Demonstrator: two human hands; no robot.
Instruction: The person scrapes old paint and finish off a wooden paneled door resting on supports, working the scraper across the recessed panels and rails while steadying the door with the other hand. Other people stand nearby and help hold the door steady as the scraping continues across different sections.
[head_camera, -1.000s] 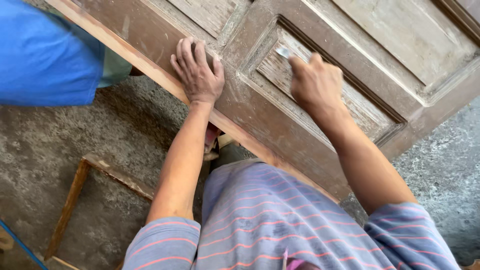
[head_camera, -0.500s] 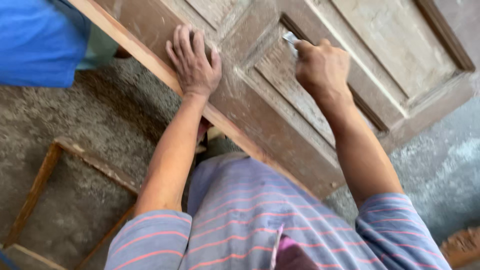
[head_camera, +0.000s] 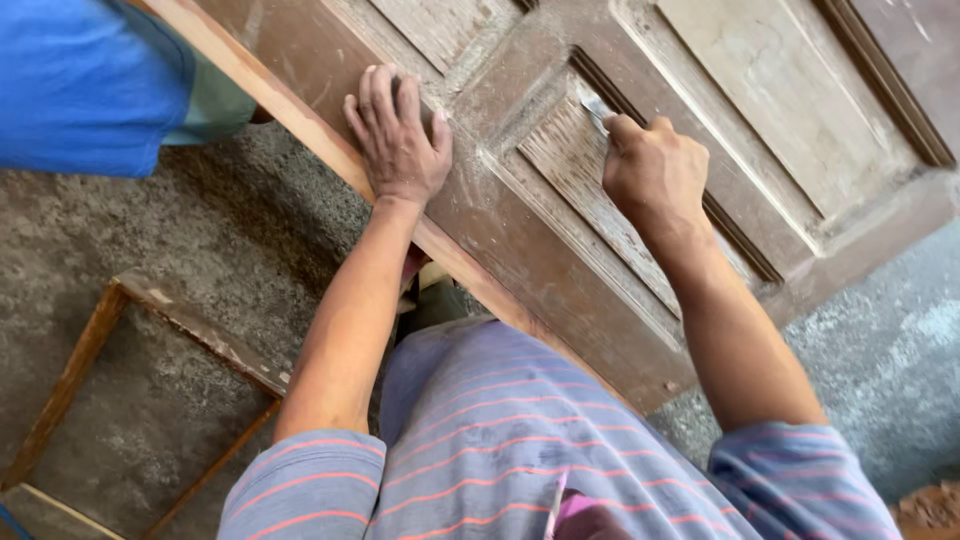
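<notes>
Left hand (head_camera: 398, 135), fingers extended and close together, palm down, lies flat on the frame of the wooden panelled door (head_camera: 520, 250), near the door's long edge; it grips nothing. Right hand (head_camera: 655, 170) is curled into a closed fist around a small scraping tool (head_camera: 597, 110), of which only a pale metallic tip shows beyond the knuckles; the handle is hidden inside the fist. The tip meets the door at the upper corner of a recessed panel (head_camera: 575, 170), just beside the dark moulding that borders it.

The door lies tilted across the upper part of the view, its surface worn, with patches of pale bare wood on the raised panels and darker finish on the rails. Both forearms reach over the person's purple striped shirt (head_camera: 500, 440) to the door, the two hands well apart.

A blue garment (head_camera: 80, 80) of another person shows at upper left, beside the door's edge. A wooden frame (head_camera: 150, 310) rests on the rough concrete floor (head_camera: 200, 230) at lower left.
</notes>
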